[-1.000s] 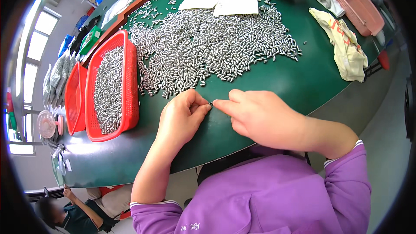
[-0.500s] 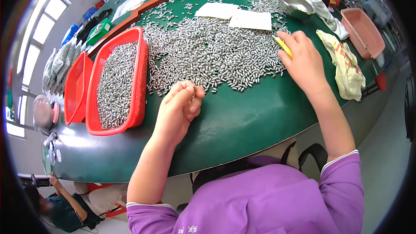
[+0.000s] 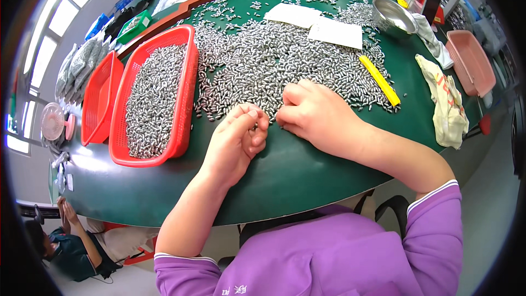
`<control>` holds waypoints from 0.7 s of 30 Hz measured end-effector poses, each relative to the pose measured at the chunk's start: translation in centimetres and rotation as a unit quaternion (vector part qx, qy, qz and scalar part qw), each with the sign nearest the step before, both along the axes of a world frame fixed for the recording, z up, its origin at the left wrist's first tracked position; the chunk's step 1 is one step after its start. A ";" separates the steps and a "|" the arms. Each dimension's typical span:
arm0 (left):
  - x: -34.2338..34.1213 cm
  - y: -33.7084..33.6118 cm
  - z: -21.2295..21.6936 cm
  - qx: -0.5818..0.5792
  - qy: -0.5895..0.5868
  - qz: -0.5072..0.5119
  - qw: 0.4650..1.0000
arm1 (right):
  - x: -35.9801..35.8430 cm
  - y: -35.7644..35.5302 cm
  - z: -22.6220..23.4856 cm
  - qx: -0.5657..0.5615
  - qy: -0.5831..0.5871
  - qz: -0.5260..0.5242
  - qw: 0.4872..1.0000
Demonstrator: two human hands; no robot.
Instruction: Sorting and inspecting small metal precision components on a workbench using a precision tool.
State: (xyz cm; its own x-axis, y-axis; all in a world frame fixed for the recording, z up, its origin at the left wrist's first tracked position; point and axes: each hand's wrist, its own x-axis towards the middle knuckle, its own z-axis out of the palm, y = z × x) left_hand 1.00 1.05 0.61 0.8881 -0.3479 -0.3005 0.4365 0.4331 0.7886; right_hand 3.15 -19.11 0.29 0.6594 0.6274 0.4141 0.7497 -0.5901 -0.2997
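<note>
A wide heap of small silvery metal pieces point(image 3: 257, 60), oval in shape, covers the middle of the green table point(image 3: 263, 186). At its near edge, my left hand point(image 3: 236, 140) is closed with the palm turned inward, and a bit of a small metal piece shows between thumb and fingers. Close to its right, my right hand point(image 3: 318, 114) has its fingers bent down at the heap's edge; the fingertips are partly hidden, so what they pinch cannot be made out. A slim yellow tool point(image 3: 379, 80) lies on the right side of the heap, apart from both hands.
On the left stands a red plastic basket point(image 3: 192, 71) full of the same pieces, beside another red basket point(image 3: 98, 104). White papers point(image 3: 335, 33) lie on the heap. To the right are a metal bowl point(image 3: 392, 16), a cream cloth bag point(image 3: 446, 104) and a pink basket point(image 3: 468, 57). A person point(image 3: 76, 246) sits lower left.
My right hand has let go of the yellow tool, leaving it on the heap, and has come left beside my left hand. My left hand stays closed in nearly the same place.
</note>
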 end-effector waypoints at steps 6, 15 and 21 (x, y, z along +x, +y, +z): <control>-0.1 0.0 -0.1 0.015 -0.019 -0.026 0.999 | -0.2 -0.3 -0.9 -0.005 -0.009 -0.003 1.000; -0.7 0.1 -0.2 0.031 -0.007 -0.133 0.991 | -0.7 -0.7 0.6 0.179 0.093 0.011 0.979; -0.7 0.2 -0.1 -0.004 -0.003 -0.133 0.991 | -0.5 -0.6 0.2 0.203 0.116 0.022 0.972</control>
